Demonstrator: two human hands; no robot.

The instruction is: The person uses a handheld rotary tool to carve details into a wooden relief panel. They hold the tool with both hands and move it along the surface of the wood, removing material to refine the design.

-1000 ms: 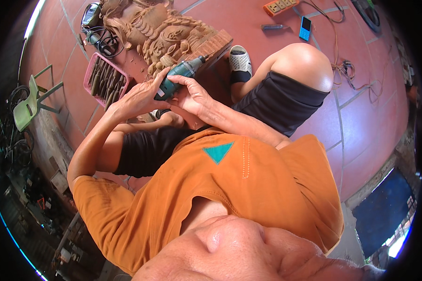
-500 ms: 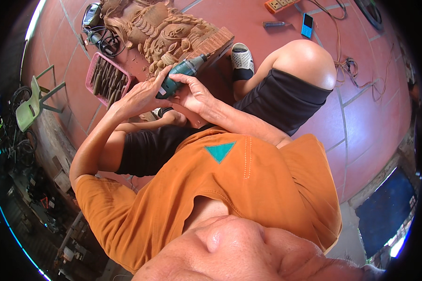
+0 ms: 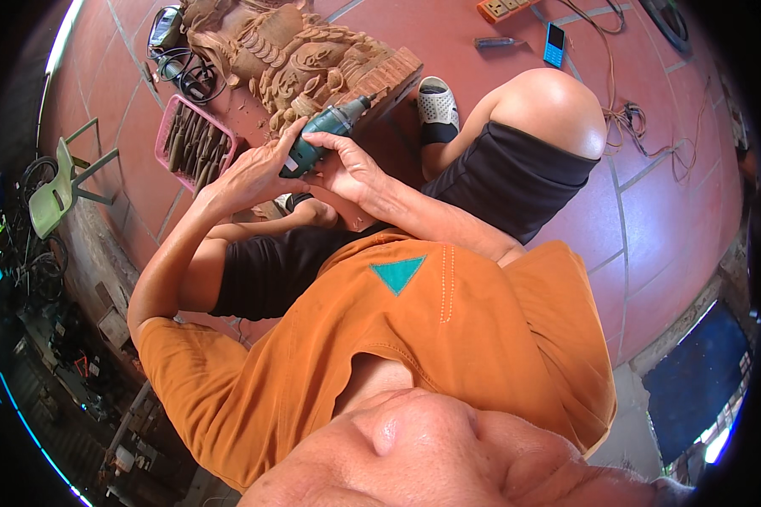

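Observation:
A teal-green die grinder (image 3: 333, 122) with a grey nose and dark collet is held between both hands, tilted up to the right. My left hand (image 3: 260, 169) is wrapped along its left side, near the rear end. The fingers of my right hand (image 3: 353, 171) close on its body from the right, the thumb lying on top. Just beyond the tool lies a large carved wooden piece (image 3: 309, 63), covered in relief. The grinder's tip is close to the flat end of the carving; whether they touch I cannot tell.
At the left stands a pink basket (image 3: 166, 128) of carving tools. Behind it lies a bundle of black cable (image 3: 196, 78). A green chair (image 3: 55, 194) is farther left. A blue phone (image 3: 554, 46), a chisel-like tool (image 3: 495, 42) and an orange power strip (image 3: 503, 8) lie far right.
The grinder and both hands have shifted only very slightly. My hold on the tool looks the same, and the carving has not moved.

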